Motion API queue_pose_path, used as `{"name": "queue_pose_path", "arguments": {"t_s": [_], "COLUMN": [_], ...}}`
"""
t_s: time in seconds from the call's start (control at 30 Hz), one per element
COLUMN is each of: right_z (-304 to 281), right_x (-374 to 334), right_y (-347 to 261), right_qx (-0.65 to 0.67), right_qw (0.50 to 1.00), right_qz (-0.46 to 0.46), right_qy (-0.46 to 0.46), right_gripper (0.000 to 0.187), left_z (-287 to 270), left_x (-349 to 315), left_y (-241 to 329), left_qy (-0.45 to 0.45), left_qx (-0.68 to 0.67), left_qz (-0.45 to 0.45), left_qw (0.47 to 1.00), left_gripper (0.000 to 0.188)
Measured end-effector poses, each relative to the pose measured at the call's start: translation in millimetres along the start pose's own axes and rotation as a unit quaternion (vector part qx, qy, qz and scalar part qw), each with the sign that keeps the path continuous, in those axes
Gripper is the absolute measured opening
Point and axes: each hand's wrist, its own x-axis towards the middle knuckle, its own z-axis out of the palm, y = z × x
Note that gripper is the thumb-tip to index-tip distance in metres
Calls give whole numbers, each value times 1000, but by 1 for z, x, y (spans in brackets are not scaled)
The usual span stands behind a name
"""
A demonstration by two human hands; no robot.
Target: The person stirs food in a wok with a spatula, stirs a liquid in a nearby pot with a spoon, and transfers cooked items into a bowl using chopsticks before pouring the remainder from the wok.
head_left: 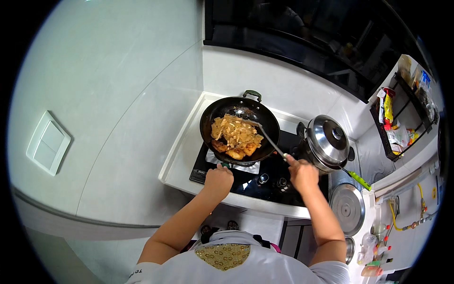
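A black wok [269, 121] sits on the left side of the cooktop. In it lies a heap of pale brown chopped food [236, 131], with a few larger browned pieces [235, 154] along the near side. My left hand [219, 181] is closed around the wok's near handle, a bit of which shows dark green above my fingers. My right hand [303, 174] grips the end of a long metal spatula [270, 141]. The spatula's head reaches into the food and is partly hidden there.
Right of the wok stands a lidded steel pot [326, 137], with a green-handled utensil [357, 179] beside it. A round metal lid [347, 208] lies near the counter's right side. Black wall racks [380, 130] hold packets. Several bottles [378, 241] stand lower right. Two knobs [263, 178] face me.
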Motion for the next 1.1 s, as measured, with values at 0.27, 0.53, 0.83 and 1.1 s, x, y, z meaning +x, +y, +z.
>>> {"name": "queue_pose_path", "arguments": {"t_s": [0.27,0.53,0.83,1.1], "right_z": [-48,-48,-30,-64], "right_x": [32,44,41,37], "right_y": [5,-7,-6,-13], "right_qx": [-257,-278,-219,-243], "right_qw": [961,946,969,947], "right_qz": [-101,-126,-92,-98], "right_qy": [-35,-106,-66,-188], "right_gripper": [25,18,23,25], "left_z": [-8,2,-2,2], "left_x": [2,-2,-1,0], "left_y": [0,-2,-1,0], "left_qy": [-37,-20,-16,-15], "left_qx": [-12,2,0,5], "left_qz": [-1,-10,3,1], "left_qw": [999,1000,1000,1000], "left_gripper": [40,41,42,43]}}
